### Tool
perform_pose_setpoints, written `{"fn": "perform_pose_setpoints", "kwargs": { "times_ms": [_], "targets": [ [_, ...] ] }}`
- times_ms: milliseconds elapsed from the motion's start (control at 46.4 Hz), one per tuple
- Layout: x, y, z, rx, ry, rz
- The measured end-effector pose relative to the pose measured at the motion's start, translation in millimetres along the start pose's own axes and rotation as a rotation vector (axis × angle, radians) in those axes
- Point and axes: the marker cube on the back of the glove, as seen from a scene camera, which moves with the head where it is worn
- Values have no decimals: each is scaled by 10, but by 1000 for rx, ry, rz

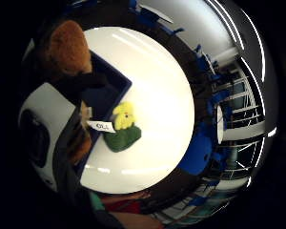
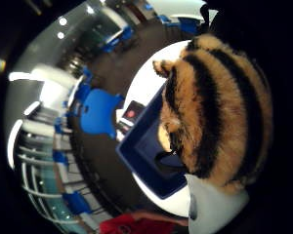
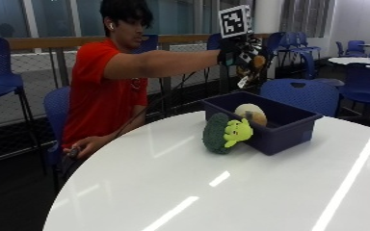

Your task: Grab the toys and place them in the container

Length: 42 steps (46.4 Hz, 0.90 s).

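My right hand (image 3: 241,52) hangs high over the bin (image 3: 281,126), fingers curled round a striped tiger (image 2: 219,107) that I hold clear of the table (image 3: 236,192). The bin lies straight below my palm and a little toward me, its open mouth facing up, so as I judge it the drop is a plain matter of lowering or letting go. From the thumb side the tiger fills most of what my palm sees, its orange-and-black body running along my fingers, with the bin's blue wall just under its head. A pale round toy (image 3: 250,113) already sits inside the bin, below my hand.

The broccoli toy (image 3: 226,133), green with a yellow face, stands on the table touching the bin's near wall, outside it and lower than my hand, on my side of the bin. From the little-finger side it shows just beside the bin's long edge, next to a white tag (image 1: 101,126).

My arm is stretched out nearly level from the shoulder, wrist bent so the palm looks down. My bare left hand (image 3: 85,146) rests low beside the table's edge, well apart from the toys. By my reckoning the tiger goes in next, then the broccoli toy remains.
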Motion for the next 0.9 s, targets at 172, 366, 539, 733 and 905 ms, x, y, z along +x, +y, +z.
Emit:
{"fn": "perform_pose_setpoints", "kwargs": {
  "times_ms": [172, 366, 539, 733, 905],
  "targets": [
    [-337, -16, -37, -83, -50, -37],
    [-223, 83, 195, -202, -32, -171],
    [256, 180, 333, -100, -10, -79],
    [865, 411, 698, -163, -14, 28],
    [1231, 666, 1141, -271, -11, 80]
  ]
}}
